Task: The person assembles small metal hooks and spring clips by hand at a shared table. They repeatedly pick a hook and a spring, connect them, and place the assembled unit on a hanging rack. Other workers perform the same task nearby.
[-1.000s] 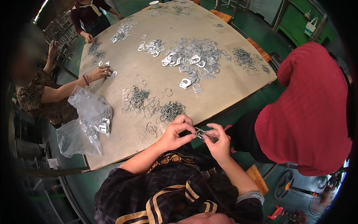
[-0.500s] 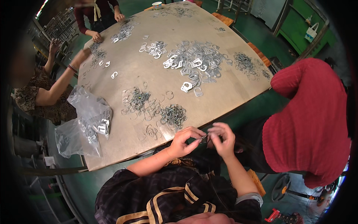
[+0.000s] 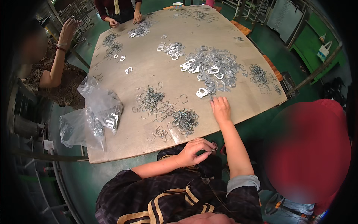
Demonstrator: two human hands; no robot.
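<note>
My left hand (image 3: 194, 152) is held just off the near edge of the table, thumb and forefinger pinched on a thin wire ring (image 3: 214, 150). Stretched out over the table, my right hand (image 3: 222, 109) has its fingertips closed on a grey flat metal loop (image 3: 212, 96) at the near edge of a large pile of flat metal loops (image 3: 212, 67). That loop is partly hidden by the fingers. Beside it lies a brighter silver loop (image 3: 201, 92). A dense heap of bent wire rings (image 3: 185, 121) lies on the table beyond my left hand.
More wire rings (image 3: 151, 98) are heaped farther left on the table (image 3: 141, 67). A clear plastic bag (image 3: 99, 112) of metal pieces lies at the left edge. A person in red (image 3: 309, 156) is close on my right; a patterned sleeve (image 3: 44, 76) and a person in dark red (image 3: 123, 11) are across.
My right hand has left my left hand and reached forward to the flat loop at the pile. My left hand stays near the table edge, still pinching. The red-clad person has shifted lower in view.
</note>
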